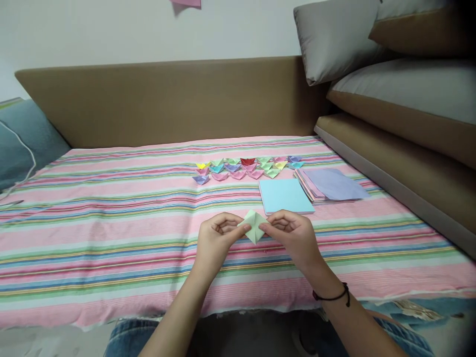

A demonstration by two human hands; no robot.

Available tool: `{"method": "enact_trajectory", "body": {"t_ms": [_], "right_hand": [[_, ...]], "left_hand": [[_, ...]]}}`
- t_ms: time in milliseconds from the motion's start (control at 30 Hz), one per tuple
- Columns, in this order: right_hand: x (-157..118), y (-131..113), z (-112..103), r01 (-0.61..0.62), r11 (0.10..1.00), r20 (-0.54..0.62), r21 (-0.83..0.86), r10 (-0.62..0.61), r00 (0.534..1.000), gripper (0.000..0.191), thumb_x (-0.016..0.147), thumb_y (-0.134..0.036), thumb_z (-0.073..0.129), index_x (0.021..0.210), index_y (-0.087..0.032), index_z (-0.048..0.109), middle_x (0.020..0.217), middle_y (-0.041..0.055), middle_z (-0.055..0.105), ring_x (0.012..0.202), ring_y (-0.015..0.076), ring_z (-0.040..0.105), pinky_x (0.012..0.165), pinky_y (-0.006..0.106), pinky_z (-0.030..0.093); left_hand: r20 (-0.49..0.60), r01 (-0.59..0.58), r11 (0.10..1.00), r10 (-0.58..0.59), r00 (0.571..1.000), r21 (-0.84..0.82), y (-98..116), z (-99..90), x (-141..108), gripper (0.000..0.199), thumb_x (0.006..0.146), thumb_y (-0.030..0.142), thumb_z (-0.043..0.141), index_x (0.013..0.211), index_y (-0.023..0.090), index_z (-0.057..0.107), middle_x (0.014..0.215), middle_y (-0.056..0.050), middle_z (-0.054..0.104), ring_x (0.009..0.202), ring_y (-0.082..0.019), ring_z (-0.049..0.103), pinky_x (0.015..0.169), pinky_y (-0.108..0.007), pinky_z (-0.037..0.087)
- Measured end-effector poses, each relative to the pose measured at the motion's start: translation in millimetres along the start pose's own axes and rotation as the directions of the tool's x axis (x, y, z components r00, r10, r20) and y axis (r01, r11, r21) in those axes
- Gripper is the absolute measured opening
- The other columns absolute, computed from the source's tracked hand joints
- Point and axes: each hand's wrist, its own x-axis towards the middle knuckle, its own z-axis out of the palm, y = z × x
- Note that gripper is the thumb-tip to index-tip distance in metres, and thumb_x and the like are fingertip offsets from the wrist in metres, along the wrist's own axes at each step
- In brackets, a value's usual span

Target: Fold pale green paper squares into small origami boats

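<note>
Between my two hands is a small pale green folded paper [254, 232], shaped like a diamond with a crease down its middle. My left hand [222, 233] pinches its left corner between thumb and fingers. At the right corner, my right hand [292, 232] pinches it the same way. The paper is held above the striped cloth [141, 253]. Just beyond my hands lies a stack of light blue square paper [286, 196]. Farther back stand several small folded paper boats, among them a red one [248, 161] and a yellow one [203, 166].
A fanned pile of paper with a lavender sheet [336, 184] on top lies right of the blue stack. Grey and brown cushions [405, 89] are piled at the right. A brown backboard [178, 104] borders the far side. A white cable [28, 148] hangs at far left.
</note>
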Motion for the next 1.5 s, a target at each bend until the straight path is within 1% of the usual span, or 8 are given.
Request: {"method": "enact_trajectory", "body": {"t_ms": [167,333,467,900,1000,1233,1367,1500], "right_hand": [[-0.9,1.0,0.1,0.028,0.999,-0.013,-0.035,-0.029,1.0,0.015,0.064,-0.023,0.075,0.064,-0.017,0.062,0.06,0.0006,0.063,0.057,0.0142,0.062,0.052,0.022,0.05],[-3.4,1.9,0.6,0.125,0.977,0.051,-0.172,-0.118,0.992,0.011,0.067,-0.02,0.072,0.065,-0.016,0.062,0.059,0.0013,0.062,0.056,0.0156,0.063,0.052,0.024,0.051],[-3.6,1.6,2.6,0.159,0.968,0.088,-0.192,-0.144,0.986,0.011,0.067,-0.02,0.072,0.065,-0.016,0.062,0.06,0.0013,0.062,0.057,0.0158,0.063,0.054,0.025,0.051],[-3.0,1.4,6.6,-0.015,0.999,-0.016,0.051,0.015,1.0,0.015,0.061,-0.022,0.077,0.066,-0.016,0.064,0.062,0.0005,0.063,0.057,0.0117,0.059,0.052,0.021,0.048],[-2.6,1.6,5.0,-0.041,0.995,-0.03,0.088,0.044,0.999,0.022,0.058,-0.022,0.079,0.074,-0.019,0.065,0.063,-0.0008,0.064,0.058,0.0121,0.059,0.052,0.021,0.049],[-1.3,3.1,5.2,-0.157,0.982,0.038,0.108,0.154,0.987,0.019,0.063,-0.032,0.076,0.072,-0.017,0.069,0.067,0.0024,0.067,0.062,0.0156,0.061,0.054,0.027,0.052],[-2.4,1.0,6.3,-0.05,0.999,0.036,0.018,0.049,0.998,0.017,0.066,-0.033,0.072,0.068,-0.016,0.069,0.066,0.0037,0.067,0.059,0.0168,0.062,0.054,0.029,0.053],[-4.0,-1.9,4.0,0.067,0.984,0.038,-0.163,-0.061,0.997,0.013,0.068,-0.029,0.071,0.068,-0.017,0.07,0.065,0.0044,0.067,0.057,0.0171,0.062,0.049,0.027,0.051]], "left_hand": [[0.017,-0.018,1.0,0.018,1.0,0.023,-1.6,1.0,0.0,0.016,0.064,0.023,0.074,0.069,0.013,0.062,0.06,0.0,0.063,0.056,-0.009,0.059,0.055,-0.019,0.05],[0.062,-0.105,0.994,0.103,0.993,0.04,-1.0,2.9,-0.3,0.015,0.065,0.02,0.073,0.073,0.014,0.062,0.078,-0.002,0.064,0.07,-0.012,0.061,0.061,-0.021,0.051],[0.001,-0.1,0.995,0.1,0.995,0.008,-2.4,3.2,-0.9,0.013,0.064,0.02,0.074,0.067,0.013,0.063,0.072,-0.002,0.065,0.064,-0.01,0.06,0.058,-0.019,0.051],[-0.055,-0.037,0.989,0.03,0.998,-0.145,-4.4,7.3,-2.1,0.015,0.061,0.018,0.076,0.061,0.012,0.062,0.073,-0.002,0.064,0.064,-0.009,0.059,0.056,-0.018,0.049],[-0.054,-0.041,0.988,0.033,0.998,-0.149,-5.0,6.9,-1.8,0.015,0.061,0.018,0.076,0.061,0.012,0.062,0.073,-0.002,0.064,0.065,-0.01,0.059,0.058,-0.019,0.049],[-0.027,-0.049,0.986,0.045,0.999,-0.16,-7.3,6.4,-1.2,0.017,0.064,0.019,0.074,0.063,0.013,0.058,0.074,-0.001,0.063,0.064,-0.008,0.057,0.058,-0.018,0.047],[0.006,-0.045,0.98,0.047,0.999,-0.194,-3.2,7.8,-1.4,0.023,0.063,0.019,0.074,0.076,0.016,0.056,0.071,0.003,0.059,0.063,-0.007,0.055,0.058,-0.017,0.045],[0.115,0.008,0.999,-0.003,0.993,-0.04,0.5,3.8,0.4,0.021,0.064,0.024,0.073,0.079,0.015,0.062,0.066,0.001,0.06,0.061,-0.009,0.056,0.056,-0.02,0.045]]}}
